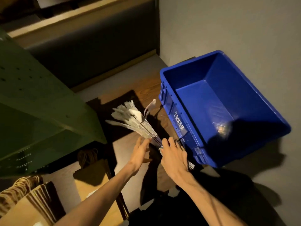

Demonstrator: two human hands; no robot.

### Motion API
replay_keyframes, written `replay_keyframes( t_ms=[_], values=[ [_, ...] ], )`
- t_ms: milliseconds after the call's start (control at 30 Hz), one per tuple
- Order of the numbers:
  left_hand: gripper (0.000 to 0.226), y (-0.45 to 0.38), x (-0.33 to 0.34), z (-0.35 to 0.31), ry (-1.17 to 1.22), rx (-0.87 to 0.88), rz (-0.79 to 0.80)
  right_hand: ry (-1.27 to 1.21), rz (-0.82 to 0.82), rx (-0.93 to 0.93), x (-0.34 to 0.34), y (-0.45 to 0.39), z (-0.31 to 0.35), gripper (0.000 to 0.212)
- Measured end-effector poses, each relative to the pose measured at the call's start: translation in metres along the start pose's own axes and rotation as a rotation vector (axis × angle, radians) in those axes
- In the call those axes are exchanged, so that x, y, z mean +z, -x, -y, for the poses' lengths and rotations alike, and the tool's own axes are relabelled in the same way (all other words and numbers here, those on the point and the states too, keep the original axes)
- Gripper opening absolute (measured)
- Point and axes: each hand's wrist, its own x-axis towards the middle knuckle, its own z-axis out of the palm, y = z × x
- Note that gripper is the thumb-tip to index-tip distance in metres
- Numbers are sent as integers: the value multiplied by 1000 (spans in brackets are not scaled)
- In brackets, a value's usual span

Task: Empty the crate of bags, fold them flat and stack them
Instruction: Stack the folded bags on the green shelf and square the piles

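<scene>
Pale, ribbon-like handles fan out from the far end of a bundle of flattened bags (140,126), seen edge-on as thin dark sheets pressed together. The bundle stands on edge between the two hands, its long axis running away from the person and up to the left, above a dark mat and wooden floor. The left hand (140,150) lies flat against its left face, fingers straight. The right hand (174,154) covers the near right side, fingers curled over the edge; whether it pinches or only steadies I cannot tell. Both are equally near, at the bundle's near end. Just to the right sits the blue plastic crate (254,98), glossy, ribbed outside, its floor bare, so the emptying looks done. A green perforated metal shelf (40,98) stands at the left.
</scene>
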Motion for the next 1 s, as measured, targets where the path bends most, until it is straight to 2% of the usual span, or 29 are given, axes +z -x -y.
replay_keyframes(
  t_ms=[100,200,267,367,467,567,667,767,1000],
  values=[
    [62,-9,5,5,40,-82,38,58,74,-7,22,6,-1,52],
    [58,-21,14,15,27,-123,-21,93,113,-46,37,10,0,66],
    [46,-28,18,19,12,-128,-68,68,122,-47,40,10,2,72],
    [32,-36,25,14,-29,-121,-167,15,155,-11,33,7,-4,71],
    [33,-40,29,7,-142,-84,-231,-46,233,44,24,14,-16,67],
    [36,-44,33,4,-247,-81,-213,-43,225,46,23,20,-19,68],
    [44,-48,34,4,-240,-181,-194,-40,220,65,29,22,-17,71],
    [35,-49,35,0,-235,-261,-194,-19,223,76,29,21,-15,70],
    [34,-56,40,-3,-259,-251,-197,-25,205,117,30,18,-13,65]
  ],
)
